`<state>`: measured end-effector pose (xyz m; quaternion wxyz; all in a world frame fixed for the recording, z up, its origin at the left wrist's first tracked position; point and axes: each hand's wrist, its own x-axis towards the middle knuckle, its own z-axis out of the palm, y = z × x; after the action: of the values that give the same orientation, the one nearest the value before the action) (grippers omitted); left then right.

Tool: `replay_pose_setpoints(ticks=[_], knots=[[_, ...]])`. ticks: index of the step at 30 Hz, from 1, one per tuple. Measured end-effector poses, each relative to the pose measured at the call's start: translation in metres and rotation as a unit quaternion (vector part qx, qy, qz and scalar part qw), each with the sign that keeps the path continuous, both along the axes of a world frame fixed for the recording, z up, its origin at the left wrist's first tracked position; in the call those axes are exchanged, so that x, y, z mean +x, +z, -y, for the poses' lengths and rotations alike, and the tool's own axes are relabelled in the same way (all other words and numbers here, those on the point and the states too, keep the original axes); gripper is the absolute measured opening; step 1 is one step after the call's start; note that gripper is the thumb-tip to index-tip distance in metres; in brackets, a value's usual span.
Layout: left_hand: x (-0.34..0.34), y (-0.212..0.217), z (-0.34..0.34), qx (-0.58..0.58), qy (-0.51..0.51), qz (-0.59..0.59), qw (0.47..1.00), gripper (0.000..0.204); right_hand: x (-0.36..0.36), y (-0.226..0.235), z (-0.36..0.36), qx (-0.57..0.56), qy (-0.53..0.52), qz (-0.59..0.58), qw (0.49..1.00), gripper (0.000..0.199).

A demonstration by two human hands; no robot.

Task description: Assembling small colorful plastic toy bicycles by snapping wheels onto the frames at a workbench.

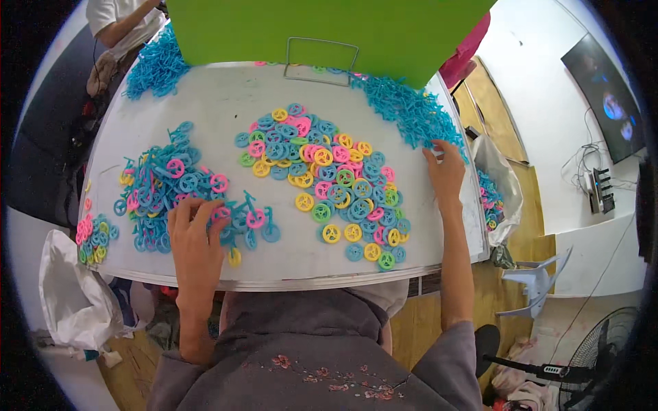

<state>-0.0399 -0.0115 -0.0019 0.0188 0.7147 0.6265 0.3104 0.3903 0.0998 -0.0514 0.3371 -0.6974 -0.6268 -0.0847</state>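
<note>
My left hand (195, 236) is at the near edge of a heap of blue toy bicycles (154, 195) with blue, pink and yellow wheels. Its thumb and fingertips close around a pink toy wheel (220, 214); whether a frame is attached is hidden. Just right of it lies a blue toy bicycle (248, 209) with a pink wheel. My right hand (445, 170) reaches to the near edge of a pile of blue toy bicycle frames (408, 109), thumb and fingers curved and apart. Between my hands spreads a band of loose toy wheels (322, 156) in blue, pink, yellow and green.
A green panel (329, 27) with a wire stand (322, 61) rises at the table's far edge. Another blue heap (156, 65) lies far left, near a person's arm (127, 27). Small wheels (96, 236) lie at left. White sacks (65, 294) and a fan (596, 356) flank the table (295, 264).
</note>
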Motion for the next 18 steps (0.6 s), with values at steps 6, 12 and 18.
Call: replay_pose_setpoints(ticks=[6, 12, 18], knots=[[0.033, 0.004, 0.005, 0.045, -0.034, 0.063, 0.996, 0.031, 0.0, 0.004, -0.002, 0.049, -0.046, -0.069, 0.995, 0.014], [0.045, -0.028, 0.0, -0.002, -0.168, -0.044, 0.985, 0.031, 0.013, 0.013, 0.003, 0.006, -0.019, -0.159, 0.987, 0.019], [0.029, -0.021, 0.004, -0.008, -0.124, -0.087, 0.988, 0.024, 0.008, 0.012, 0.022, -0.002, -0.033, -0.167, 0.985, 0.018]])
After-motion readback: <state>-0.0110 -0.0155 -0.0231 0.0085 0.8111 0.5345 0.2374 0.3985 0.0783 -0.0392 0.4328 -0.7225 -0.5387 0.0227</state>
